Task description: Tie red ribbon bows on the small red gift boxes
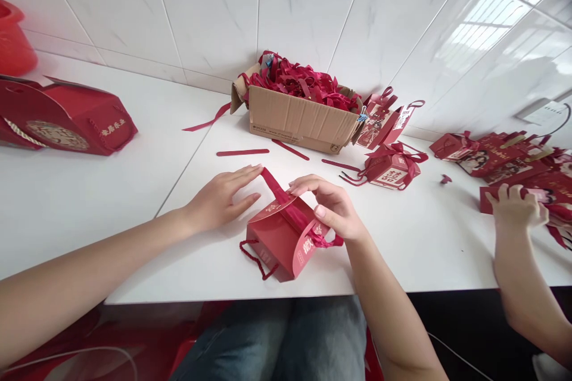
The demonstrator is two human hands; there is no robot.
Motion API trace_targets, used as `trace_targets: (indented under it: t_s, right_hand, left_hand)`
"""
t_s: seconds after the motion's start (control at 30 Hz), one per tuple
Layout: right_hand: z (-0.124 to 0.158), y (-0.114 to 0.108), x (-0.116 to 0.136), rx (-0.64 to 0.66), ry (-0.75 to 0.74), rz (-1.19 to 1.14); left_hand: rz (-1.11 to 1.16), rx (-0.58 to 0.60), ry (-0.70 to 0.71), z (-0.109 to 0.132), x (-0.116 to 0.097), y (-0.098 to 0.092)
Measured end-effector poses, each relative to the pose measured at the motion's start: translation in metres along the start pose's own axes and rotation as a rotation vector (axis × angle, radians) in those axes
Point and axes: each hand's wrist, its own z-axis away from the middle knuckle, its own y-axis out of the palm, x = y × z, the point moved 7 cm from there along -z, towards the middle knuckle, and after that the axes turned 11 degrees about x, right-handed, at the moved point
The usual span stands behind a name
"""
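A small red gift box (273, 235) with gold print and a twisted cord handle (258, 263) sits tilted at the table's front edge. A wide red ribbon (292, 214) runs over its top and loops at the right side. My left hand (227, 196) is open beside the box, fingers stretched out and thumb apart. Its fingertips touch the ribbon's far end. My right hand (333, 205) curves over the top right of the box, fingers on the ribbon and thumb against the box.
A cardboard box (295, 122) full of red ribbons stands by the tiled wall. Red strips (242, 152) lie before it. Finished red boxes (393, 169) stand right of it. A larger red box (84, 116) lies left. Another person's hand (516, 205) reaches among boxes at right.
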Motion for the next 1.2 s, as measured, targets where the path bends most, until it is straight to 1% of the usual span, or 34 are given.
trace_targets:
  t_s: [0.2,0.27,0.47,0.7,0.83,1.0,1.2]
  right_hand:
    - [0.003,0.000,0.001,0.264,-0.001,-0.144]
    - [0.005,-0.002,-0.003,0.303,0.004,-0.148]
    - [0.006,-0.006,-0.011,0.254,0.013,-0.121]
    - [0.006,-0.007,-0.010,0.222,0.019,-0.090]
    - [0.006,-0.007,-0.011,0.204,0.042,-0.064]
    - [0.005,-0.008,-0.010,0.175,0.056,-0.043]
    - [0.005,-0.007,-0.011,0.150,0.074,-0.055]
  left_hand:
    - [0.005,-0.018,0.001,-0.002,0.003,0.002]
    - [0.010,-0.016,-0.010,-0.002,0.004,0.002]
    - [0.008,0.007,-0.079,-0.003,0.009,0.002]
    - [-0.082,0.074,-0.174,-0.005,0.019,0.005]
    - [-0.089,0.100,-0.222,-0.006,0.026,0.006]
    - [-0.088,0.079,-0.276,-0.006,0.033,0.002]
    - [-0.082,0.077,-0.303,-0.008,0.043,0.000]
